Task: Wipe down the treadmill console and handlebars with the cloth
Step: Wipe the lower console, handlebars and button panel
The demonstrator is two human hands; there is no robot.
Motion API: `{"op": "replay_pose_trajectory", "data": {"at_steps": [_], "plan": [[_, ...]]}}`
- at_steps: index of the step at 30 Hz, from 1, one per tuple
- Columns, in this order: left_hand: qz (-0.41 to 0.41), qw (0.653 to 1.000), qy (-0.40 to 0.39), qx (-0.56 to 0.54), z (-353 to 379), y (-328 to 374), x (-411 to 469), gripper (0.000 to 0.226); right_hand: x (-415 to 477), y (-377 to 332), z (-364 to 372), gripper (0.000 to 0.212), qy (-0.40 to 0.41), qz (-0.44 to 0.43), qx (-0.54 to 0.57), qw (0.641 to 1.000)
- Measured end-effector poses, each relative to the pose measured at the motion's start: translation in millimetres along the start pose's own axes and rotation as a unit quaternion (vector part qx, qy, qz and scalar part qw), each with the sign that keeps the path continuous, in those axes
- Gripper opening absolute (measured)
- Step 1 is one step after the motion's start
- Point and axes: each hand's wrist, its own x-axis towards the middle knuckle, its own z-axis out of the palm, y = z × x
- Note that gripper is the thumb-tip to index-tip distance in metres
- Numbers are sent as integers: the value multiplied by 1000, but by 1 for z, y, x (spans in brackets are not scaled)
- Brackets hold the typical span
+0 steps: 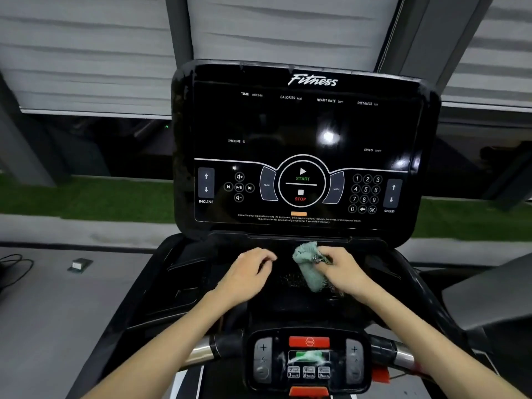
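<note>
Treadmill console upright at back. Over its black tray, left hand, fingers loosely curled, holding nothing. Just right, bunched green cloth, pinched by right hand between curled fingers and thumb, hanging below them.

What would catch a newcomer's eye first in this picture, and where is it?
First the large black console, upright in the middle, with a bright glare spot on its dark screen. Just below it, the right hand grips a pale green cloth, the left hand beside it holding nothing. Near the bottom edge a red stop button stands out between the handlebars.
</note>
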Motion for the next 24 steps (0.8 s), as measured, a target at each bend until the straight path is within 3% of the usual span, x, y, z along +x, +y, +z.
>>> {"op": "replay_pose_trajectory", "data": {"at_steps": [2,4,7,10,15,19,21,24], "plan": [[65,991,-38,113,6,-24,-5,37,2,7,1,17,-7,-75,-164,984],[90,971,-86,202,11,-40,-8,55,6,10,7,5,-47,-141,-332,932],[58,955,-143,255,16,-58,-9,85,14,8,20,18,-94,-187,-483,851],[33,952,-165,255,23,-70,-11,89,25,11,37,47,-84,-224,-556,796],[43,956,-132,258,29,-75,-14,86,26,20,47,40,-146,-214,-530,807],[60,958,-109,259,31,-78,-15,87,15,25,27,46,-283,-214,-366,860],[63,958,-110,257,31,-78,-14,87,15,24,22,47,-330,-200,-338,858],[61,961,-121,241,28,-80,-12,87,28,20,26,45,-304,-171,-382,856]]}}
